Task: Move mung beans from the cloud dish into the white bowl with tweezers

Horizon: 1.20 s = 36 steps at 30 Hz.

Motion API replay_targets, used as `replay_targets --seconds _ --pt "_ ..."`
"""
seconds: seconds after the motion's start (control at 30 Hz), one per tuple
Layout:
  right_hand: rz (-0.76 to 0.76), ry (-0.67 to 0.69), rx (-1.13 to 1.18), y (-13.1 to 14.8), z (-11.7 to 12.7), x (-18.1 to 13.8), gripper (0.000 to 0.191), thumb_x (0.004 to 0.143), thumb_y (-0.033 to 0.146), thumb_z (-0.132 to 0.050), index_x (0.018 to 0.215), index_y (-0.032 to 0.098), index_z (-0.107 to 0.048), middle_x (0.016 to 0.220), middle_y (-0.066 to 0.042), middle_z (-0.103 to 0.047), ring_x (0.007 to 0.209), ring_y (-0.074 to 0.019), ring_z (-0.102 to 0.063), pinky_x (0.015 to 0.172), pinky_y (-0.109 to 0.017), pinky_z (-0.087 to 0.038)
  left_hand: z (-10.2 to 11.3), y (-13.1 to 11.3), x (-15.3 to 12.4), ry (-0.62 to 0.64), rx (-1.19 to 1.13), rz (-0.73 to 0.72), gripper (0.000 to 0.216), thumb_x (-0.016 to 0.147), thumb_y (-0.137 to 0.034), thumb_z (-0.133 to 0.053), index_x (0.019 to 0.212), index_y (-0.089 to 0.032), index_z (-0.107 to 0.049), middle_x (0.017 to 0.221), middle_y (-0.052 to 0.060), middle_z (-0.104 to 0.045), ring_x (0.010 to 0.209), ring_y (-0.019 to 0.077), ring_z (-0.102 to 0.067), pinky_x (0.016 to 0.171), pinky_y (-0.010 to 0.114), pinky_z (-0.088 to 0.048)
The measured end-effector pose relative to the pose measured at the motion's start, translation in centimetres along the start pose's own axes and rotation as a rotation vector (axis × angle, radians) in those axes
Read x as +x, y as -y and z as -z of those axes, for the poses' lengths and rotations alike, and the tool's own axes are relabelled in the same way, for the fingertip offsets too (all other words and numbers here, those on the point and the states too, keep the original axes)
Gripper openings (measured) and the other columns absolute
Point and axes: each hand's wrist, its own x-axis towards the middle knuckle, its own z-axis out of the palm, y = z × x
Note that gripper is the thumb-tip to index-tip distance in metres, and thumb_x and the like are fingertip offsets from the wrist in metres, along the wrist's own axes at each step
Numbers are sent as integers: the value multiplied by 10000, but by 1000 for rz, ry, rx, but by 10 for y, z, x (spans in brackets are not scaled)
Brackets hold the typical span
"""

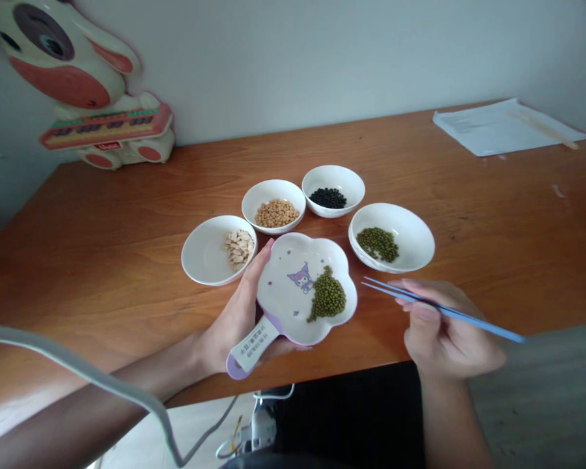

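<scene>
My left hand point(237, 322) holds a white flower-shaped dish point(286, 306) with a purple rim and a labelled handle, tilted a little over the table's front edge. Green mung beans point(328, 296) lie heaped on its right side, beside a printed cartoon figure. In my right hand point(444, 332) is a pair of blue chopsticks point(449, 311), their tips slightly apart and just right of the dish, with nothing between them. Just beyond the chopsticks stands a white bowl point(413, 238) with more mung beans point(378, 243) in it.
Behind the dish stand white bowls of pale flat seeds point(239, 247), yellow soybeans point(277, 213) and black beans point(328, 198). A cow-shaped toy keyboard point(110, 133) is at the back left, paper sheets point(498, 127) at the back right. A grey cable point(102, 381) crosses the lower left.
</scene>
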Motion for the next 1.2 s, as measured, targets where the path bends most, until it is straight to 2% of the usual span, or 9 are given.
replay_targets --seconds 0.1,0.17,0.3,0.43,0.67,0.83,1.03,1.13,1.2 --pt "31 169 66 4 -1 5 323 950 53 -710 1206 235 -787 1015 -49 -852 842 -225 -822 722 -357 -675 1 -1 -1 7 15 -5 1521 699 -543 -1052 1793 -357 -11 1876 167 -115 1692 564 -212 1362 822 -194" --pt "49 231 95 7 -3 8 299 944 27 -689 1154 222 -775 982 -45 -846 843 -219 -820 725 -353 -677 0 -1 -1 -3 4 -5 1517 694 -564 -1049 1793 -359 -23 1881 153 -107 1696 562 -198 1376 807 -180" --pt "76 253 112 10 -6 10 295 926 3 -677 1110 216 -765 942 -36 -832 820 -211 -810 703 -344 -667 -1 0 -1 -9 -18 -4 1485 714 -559 -1039 1793 -345 -41 1881 148 -123 1702 546 -201 1391 790 -165" --pt "95 294 100 11 -7 10 306 905 -23 -690 1119 182 -766 978 -55 -836 850 -204 -813 754 -327 -666 -1 -1 -1 -14 -15 -14 1483 714 -552 -1041 1795 -327 -51 1877 157 -133 1707 531 -203 1408 761 -174" --pt "114 337 93 12 -10 11 318 900 -46 -697 1138 158 -752 986 -70 -831 857 -197 -804 764 -318 -659 0 -2 0 -8 -9 -21 1473 730 -540 -1036 1794 -326 -42 1872 176 -141 1703 543 -199 1390 789 -187" --pt "121 339 79 12 -11 13 333 907 -47 -693 1151 171 -751 980 -60 -836 843 -191 -802 751 -314 -662 -1 -1 0 -9 -14 -16 1477 725 -538 -1038 1796 -316 -45 1871 164 -156 1702 529 -222 1405 761 -190" --pt "126 316 59 13 -8 13 318 922 -21 -691 1147 195 -754 959 -37 -841 800 -175 -794 709 -301 -660 -2 1 -2 -9 -26 1 1485 725 -537 -1038 1796 -320 -32 1874 165 -141 1698 535 -230 1391 789 -186" --pt "103 254 39 8 -2 8 262 957 38 -663 1132 208 -760 969 -33 -843 782 -177 -795 677 -307 -654 -2 1 -1 -9 -23 -10 1488 715 -547 -1041 1796 -326 -42 1878 151 -133 1704 531 -216 1399 777 -183" --pt "101 147 7 2 0 5 206 1001 100 -629 1108 211 -765 941 -32 -834 752 -180 -787 656 -318 -644 -1 1 -1 -6 -15 -12 1489 711 -546 -1043 1797 -328 -47 1878 145 -138 1702 528 -227 1400 772 -197"
